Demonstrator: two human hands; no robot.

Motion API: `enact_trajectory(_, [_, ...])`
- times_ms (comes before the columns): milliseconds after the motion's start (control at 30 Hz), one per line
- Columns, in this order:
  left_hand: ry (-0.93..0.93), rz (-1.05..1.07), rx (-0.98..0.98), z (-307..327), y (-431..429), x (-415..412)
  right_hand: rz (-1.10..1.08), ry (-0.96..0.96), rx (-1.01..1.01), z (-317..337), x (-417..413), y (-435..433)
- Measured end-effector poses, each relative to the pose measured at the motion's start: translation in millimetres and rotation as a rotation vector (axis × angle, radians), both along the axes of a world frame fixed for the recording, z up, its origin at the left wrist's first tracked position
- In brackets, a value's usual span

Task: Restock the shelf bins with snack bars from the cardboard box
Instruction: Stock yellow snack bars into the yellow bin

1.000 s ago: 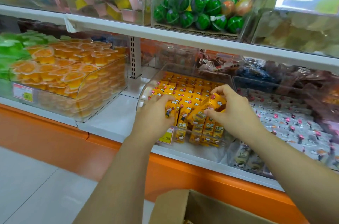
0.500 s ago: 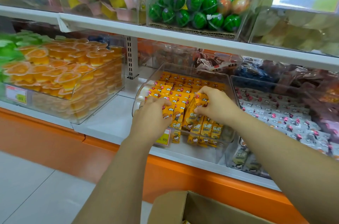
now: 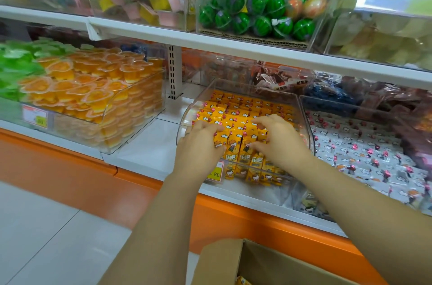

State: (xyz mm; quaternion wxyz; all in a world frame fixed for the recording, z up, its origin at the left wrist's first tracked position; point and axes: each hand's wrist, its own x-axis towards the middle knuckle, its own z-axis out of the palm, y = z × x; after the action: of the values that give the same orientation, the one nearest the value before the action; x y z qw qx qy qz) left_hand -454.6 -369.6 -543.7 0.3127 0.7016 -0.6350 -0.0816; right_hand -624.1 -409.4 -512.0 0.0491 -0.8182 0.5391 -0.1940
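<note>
A clear plastic bin [image 3: 187,116] on the lower shelf holds rows of yellow snack bars [image 3: 240,107]. Both my hands are inside its front part. My left hand [image 3: 198,144] lies with fairly straight fingers on top of the front bars. My right hand [image 3: 280,142] arches over a bunch of upright bars [image 3: 247,142] and pinches them between fingers and thumb. The open cardboard box [image 3: 224,259] is at the bottom edge, below my arms, with one yellow bar [image 3: 243,281] showing inside.
Left of the yellow bin is a bin of orange jelly cups [image 3: 93,91]; right of it is a bin of grey-wrapped bars [image 3: 364,154]. The upper shelf edge [image 3: 233,44] hangs above, carrying a bin of green watermelon candies [image 3: 257,20]. An orange base panel [image 3: 257,219] runs below the shelf.
My right hand has come down from above the bin with its bunch of yellow bars and set them among the front rows. My left hand has moved further in onto the bars.
</note>
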Motion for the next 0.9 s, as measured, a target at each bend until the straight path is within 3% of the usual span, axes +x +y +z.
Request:
enact_trajectory(133, [0.01, 0.024, -0.065, -0.3, 9.8, -4.6, 0.097, -0.09, -0.116, 1.7, -21.4, 35.7])
enact_trajectory(300, [0.029, 0.002, -0.302, -4.0, 44.3, -17.3, 0.134, -0.227, -0.119, -13.7, -60.0, 80.3])
enact_trajectory(433, [0.133, -0.098, -0.284, -19.7, 76.3, -44.3, 0.11, -0.341, -0.096, -44.1, -88.8, 111.1])
enact_trajectory(633, [0.142, -0.245, -0.033, -77.2, 102.7, -103.1, 0.037, -0.37, 0.03, -110.3, -132.8, 148.3])
enact_trajectory(900, [0.085, -0.292, 0.385, -169.5, 103.5, -150.5, -0.198, -0.315, 0.402, -214.0, -201.7, 170.5])
